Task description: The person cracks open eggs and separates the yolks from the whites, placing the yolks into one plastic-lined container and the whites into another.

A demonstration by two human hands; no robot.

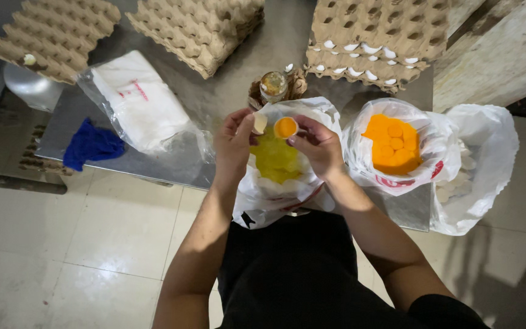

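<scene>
From my head camera, my right hand (318, 145) pinches a half eggshell (285, 127) with the yolk inside, kept level so it does not spill. My left hand (234, 141) grips the empty shell half (259, 123). Both are above the bag of egg white (277, 159), so drips fall in; the yolk bag (394, 145) waits beside.

A white broken eggshell half (286, 127) sits upright and holds a round orange yolk. A second, empty pale shell half (260, 123) is just beside it, above a white plastic bag of yellowish egg liquid (277, 159).
</scene>
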